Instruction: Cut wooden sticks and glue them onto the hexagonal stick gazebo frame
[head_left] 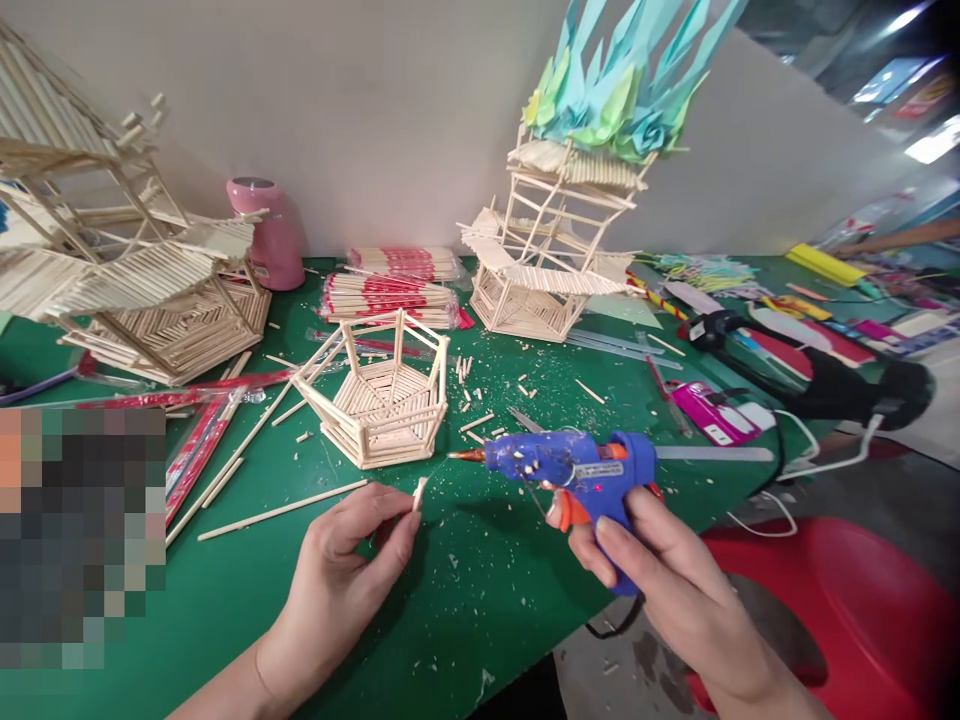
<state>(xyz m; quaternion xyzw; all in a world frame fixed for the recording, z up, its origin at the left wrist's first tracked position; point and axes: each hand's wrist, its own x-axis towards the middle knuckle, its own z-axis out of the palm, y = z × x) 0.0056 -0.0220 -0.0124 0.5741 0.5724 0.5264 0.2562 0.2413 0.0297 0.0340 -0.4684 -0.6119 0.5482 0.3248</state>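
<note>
My left hand (pixel 356 565) pinches a short piece of wooden stick (pixel 420 492) upright between thumb and fingertips. In my right hand (pixel 660 580) is a blue hot glue gun (pixel 562 470), its nozzle pointing left toward that piece; a finger rests at the orange trigger. A thin strand seems to run between the nozzle and the stick piece. Just beyond my left hand stands a small hexagonal wooden stick frame (pixel 390 400) with a slatted floor, open at the top. A clear glue stick (pixel 712 454) sticks out behind the gun.
Larger stick pavilions stand at left (pixel 135 270) and back (pixel 555 240), the latter topped with paper leaves. Wrapped chopstick packs (pixel 390 298), a pink bottle (pixel 268 235), loose sticks (pixel 281 510) and scraps lie about. A black strap device (pixel 802 370) and red stool (pixel 847 600) are right.
</note>
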